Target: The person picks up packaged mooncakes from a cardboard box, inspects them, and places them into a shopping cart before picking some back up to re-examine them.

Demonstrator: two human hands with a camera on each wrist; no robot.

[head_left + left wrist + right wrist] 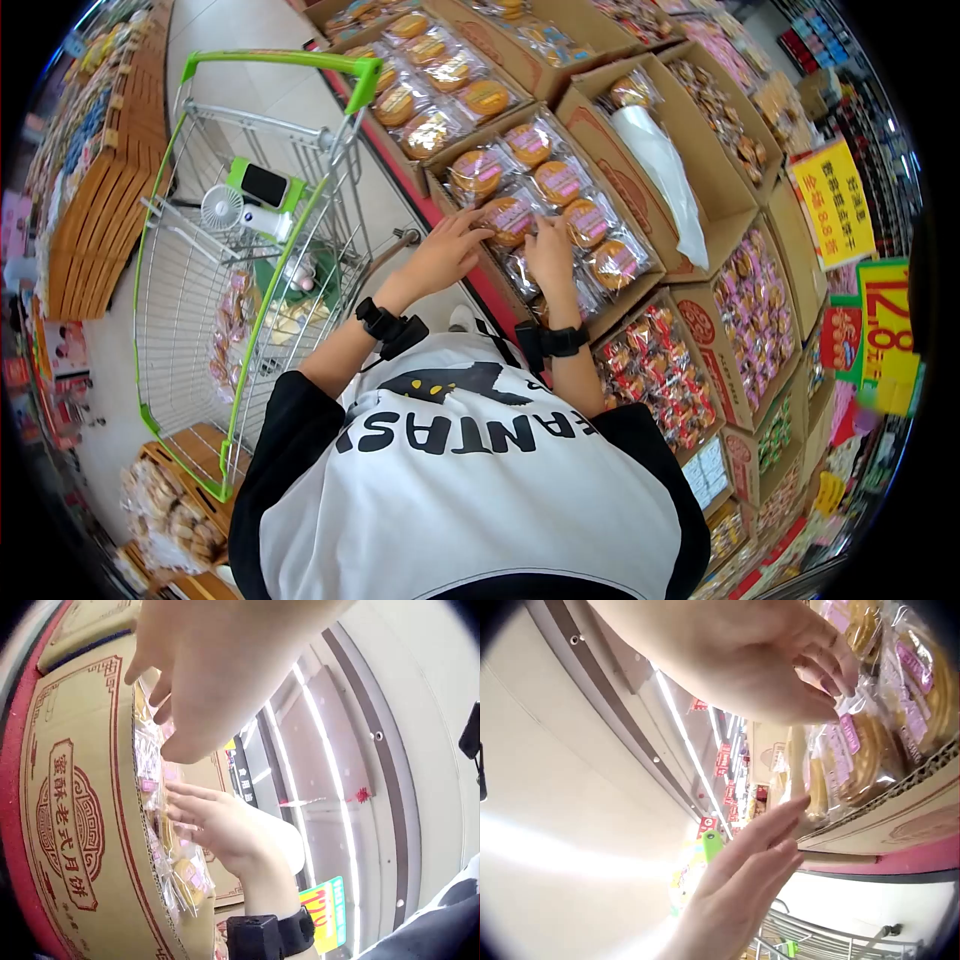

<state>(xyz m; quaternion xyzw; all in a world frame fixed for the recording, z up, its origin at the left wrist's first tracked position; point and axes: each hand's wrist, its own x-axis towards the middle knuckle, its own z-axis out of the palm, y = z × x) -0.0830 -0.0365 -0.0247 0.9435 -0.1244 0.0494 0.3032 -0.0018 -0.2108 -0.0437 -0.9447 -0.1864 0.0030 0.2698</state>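
Wrapped round mooncakes (557, 182) with pink labels fill an open cardboard box (628, 290) in front of the person. The left hand (452, 247) reaches over the box's near edge, its extended fingers touching the wrapper of one mooncake (508, 220). On that packet's other side is the right hand (550, 257), fingertips down among the wrappers. In the left wrist view, the right hand (221, 825) lies with straight fingers against the packets. Loosely bent fingers of the right hand (810, 656) meet the clear plastic in the right wrist view. Neither hand has lifted a packet.
A shopping cart (235, 440) with green trim stands left, carrying a small fan (222, 208), a phone (265, 185) and bagged goods. More boxes of wrapped snacks (655, 375) surround the mooncakes. A white plastic bag roll (660, 175) lies in the box behind. Yellow price signs (832, 203) stand right.
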